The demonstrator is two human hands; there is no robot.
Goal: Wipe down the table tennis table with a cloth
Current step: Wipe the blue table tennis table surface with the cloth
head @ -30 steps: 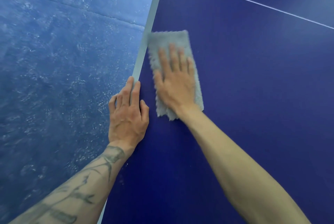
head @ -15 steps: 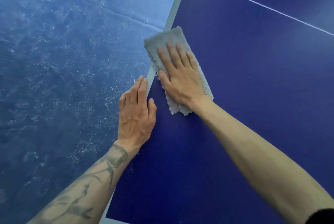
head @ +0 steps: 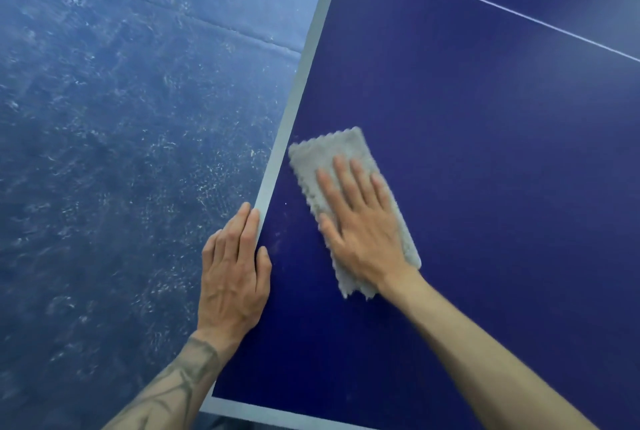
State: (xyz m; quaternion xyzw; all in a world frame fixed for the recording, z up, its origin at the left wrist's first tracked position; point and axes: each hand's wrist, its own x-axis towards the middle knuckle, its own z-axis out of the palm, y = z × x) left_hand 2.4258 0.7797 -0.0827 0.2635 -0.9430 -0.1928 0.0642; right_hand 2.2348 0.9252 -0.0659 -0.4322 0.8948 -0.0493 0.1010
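- Cloth (head: 330,152), grey, folded to a long strip, lies flat on the blue surface (head: 485,159) at frame centre, just right of the pale side edge band (head: 298,93).
- Long axis runs upper left to lower right, roughly parallel to that band.
- Right hand (head: 362,235) presses flat on the cloth's lower half. Its fingers (head: 346,180) are straight, slightly spread, and point up-frame. Bare cloth sticks out past the fingertips.
- Left hand (head: 232,277) rests on the surface edge, lower left of the cloth, near but apart. Its fingers (head: 247,225) are straight and together, holding nothing.
- Faint specks show on the strip between left hand and cloth.
- Judgement: the right hand is the wiping hand, the left only braces. Most unwiped area lies right and up-frame, toward the white centre line (head: 485,3).
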